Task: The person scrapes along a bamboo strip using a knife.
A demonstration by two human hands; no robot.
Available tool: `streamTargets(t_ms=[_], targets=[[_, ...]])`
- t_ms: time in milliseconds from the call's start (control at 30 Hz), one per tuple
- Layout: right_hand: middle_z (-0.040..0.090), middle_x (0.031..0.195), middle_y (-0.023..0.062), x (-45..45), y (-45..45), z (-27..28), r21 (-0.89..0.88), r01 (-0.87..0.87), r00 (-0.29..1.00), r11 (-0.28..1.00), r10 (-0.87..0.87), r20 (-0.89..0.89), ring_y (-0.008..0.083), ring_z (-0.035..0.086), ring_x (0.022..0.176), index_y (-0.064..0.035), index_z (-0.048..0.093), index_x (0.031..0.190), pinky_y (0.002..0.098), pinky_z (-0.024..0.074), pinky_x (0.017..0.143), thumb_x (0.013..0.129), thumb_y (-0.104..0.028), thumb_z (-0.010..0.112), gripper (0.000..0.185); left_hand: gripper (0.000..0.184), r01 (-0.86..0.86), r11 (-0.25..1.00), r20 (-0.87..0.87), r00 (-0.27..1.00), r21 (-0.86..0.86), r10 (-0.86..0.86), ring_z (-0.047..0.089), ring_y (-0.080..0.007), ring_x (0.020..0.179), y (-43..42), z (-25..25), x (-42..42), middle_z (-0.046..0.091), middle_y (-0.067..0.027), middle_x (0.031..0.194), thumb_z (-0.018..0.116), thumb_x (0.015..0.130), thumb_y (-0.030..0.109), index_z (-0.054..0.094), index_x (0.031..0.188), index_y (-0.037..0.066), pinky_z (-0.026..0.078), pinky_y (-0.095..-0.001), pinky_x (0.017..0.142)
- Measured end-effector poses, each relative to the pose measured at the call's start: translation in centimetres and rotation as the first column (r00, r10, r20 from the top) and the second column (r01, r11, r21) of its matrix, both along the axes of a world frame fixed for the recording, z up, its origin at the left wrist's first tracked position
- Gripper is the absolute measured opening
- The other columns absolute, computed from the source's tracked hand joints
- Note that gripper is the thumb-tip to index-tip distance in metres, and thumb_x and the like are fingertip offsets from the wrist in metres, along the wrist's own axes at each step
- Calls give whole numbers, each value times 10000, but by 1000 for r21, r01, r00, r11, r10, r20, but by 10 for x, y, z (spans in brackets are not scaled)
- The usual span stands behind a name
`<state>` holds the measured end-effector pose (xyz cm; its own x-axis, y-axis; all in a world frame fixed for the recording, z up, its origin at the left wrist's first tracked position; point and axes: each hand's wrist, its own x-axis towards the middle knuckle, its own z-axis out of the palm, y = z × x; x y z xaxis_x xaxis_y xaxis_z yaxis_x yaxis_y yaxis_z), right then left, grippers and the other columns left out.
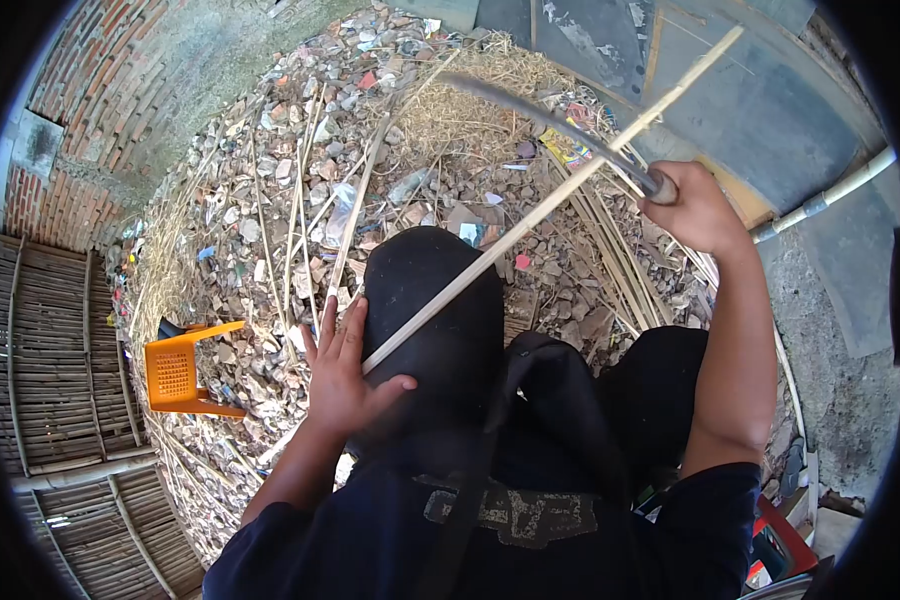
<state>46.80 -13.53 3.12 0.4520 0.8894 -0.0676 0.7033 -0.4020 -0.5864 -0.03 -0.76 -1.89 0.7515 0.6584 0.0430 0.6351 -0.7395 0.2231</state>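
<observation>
My left hand (345, 365) lies with its fingers spread against my bent left knee, which is covered in black cloth (425, 290). A long pale bamboo strip (530, 225) slants across that knee. Its lower end sits between the thumb and fingers of this hand, which are not closed round it. My right hand (700, 205) is wrapped around the handle of a machete (540, 110) with a long, dark, slightly curved blade. Near the handle the blade crosses the strip; whether they touch I cannot tell.
Rubble and litter (240, 230) cover the ground, with loose bamboo strips (610, 240) and a heap of straw-like shavings (480, 110). An orange plastic chair (175, 370) stands at left by a bamboo-slat wall (60, 350). Grey panels (770, 100) and a pole (825, 195) are at right.
</observation>
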Motion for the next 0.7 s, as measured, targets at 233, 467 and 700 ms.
streamTargets(t_ms=[233,467,700], targets=[[677,794,115,49,-14,-24,-80,208,977,975,-211,-39,217,628,772,11,680,987,385,503,777,809,-203,764,290,1213,-16,999,-70,997,38,19,273,-488,1507,-4,10,4,457,-249,1535,631,764,833,315,1558,-28,102,-730,1171],[678,791,120,18,-5,-4,-96,3,1000,995,0,25,214,628,761,14,689,1006,384,502,755,820,-183,747,277,1206,-8,1000,-24,1000,23,8,271,-385,1541,-3,6,4,467,-180,1559,691,734,793,327,1571,5,63,-718,1188],[637,739,103,2,-3,2,-6,-17,1000,1000,16,-8,208,591,710,11,672,956,396,493,727,829,-159,738,222,1253,-20,993,3,1000,-113,20,424,-364,1465,-2,-2,-3,404,-226,1592,702,748,768,209,1602,-5,111,-682,1206]])
